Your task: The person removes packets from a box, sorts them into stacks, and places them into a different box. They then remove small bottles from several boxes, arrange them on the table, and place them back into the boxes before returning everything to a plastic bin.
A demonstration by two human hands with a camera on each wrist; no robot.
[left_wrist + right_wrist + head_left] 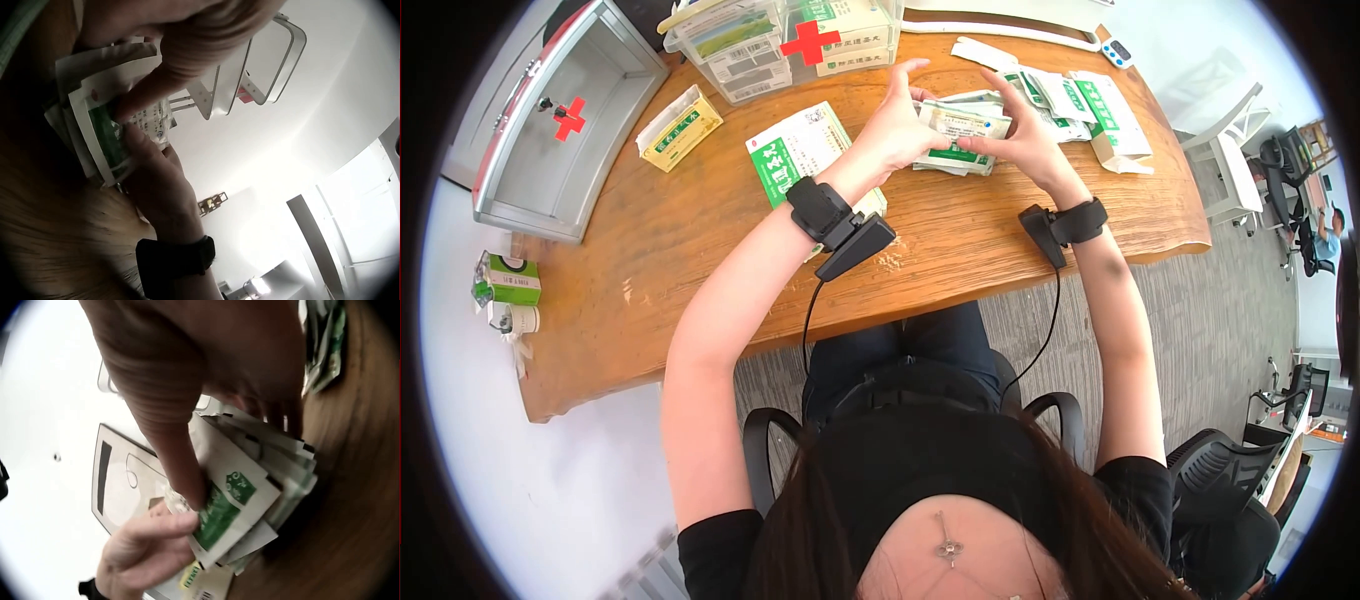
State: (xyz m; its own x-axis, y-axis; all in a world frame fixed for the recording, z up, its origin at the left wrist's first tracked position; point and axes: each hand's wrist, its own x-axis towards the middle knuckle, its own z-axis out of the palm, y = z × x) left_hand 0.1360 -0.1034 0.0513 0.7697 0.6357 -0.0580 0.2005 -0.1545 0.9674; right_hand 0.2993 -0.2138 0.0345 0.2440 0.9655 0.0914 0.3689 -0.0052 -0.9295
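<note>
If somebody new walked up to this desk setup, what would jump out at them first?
Probably the bright red cross on the clear plastic box at the far side of the wooden table, and the second red cross on the grey case at the left. Next, I'd guess, the stack of white-and-green packets near the middle, held between the left hand and right hand.

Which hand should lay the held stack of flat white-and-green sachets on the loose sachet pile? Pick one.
Probably the right hand: it grips the stack, nearer the pile; the left hand sits farther away.
</note>
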